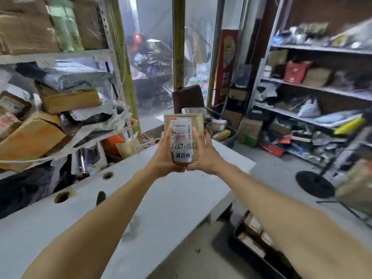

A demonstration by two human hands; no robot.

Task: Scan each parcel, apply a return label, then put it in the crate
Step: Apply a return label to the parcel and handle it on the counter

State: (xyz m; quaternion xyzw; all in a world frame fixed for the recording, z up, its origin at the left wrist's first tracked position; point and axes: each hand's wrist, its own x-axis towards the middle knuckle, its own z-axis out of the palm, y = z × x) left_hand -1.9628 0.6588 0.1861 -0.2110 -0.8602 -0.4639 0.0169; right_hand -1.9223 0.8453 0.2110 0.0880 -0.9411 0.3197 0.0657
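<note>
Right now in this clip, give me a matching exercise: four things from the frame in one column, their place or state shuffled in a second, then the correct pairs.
Things
1. parcel
2. return label
3. white table
4. round black base

Places or states
A. stuck low on the parcel's front face
B. on the floor to the right
C. held up between the left hand and right hand
D. below the arms, with round holes near its left edge

Pairs: 1-C, 2-A, 3-D, 4-B
</note>
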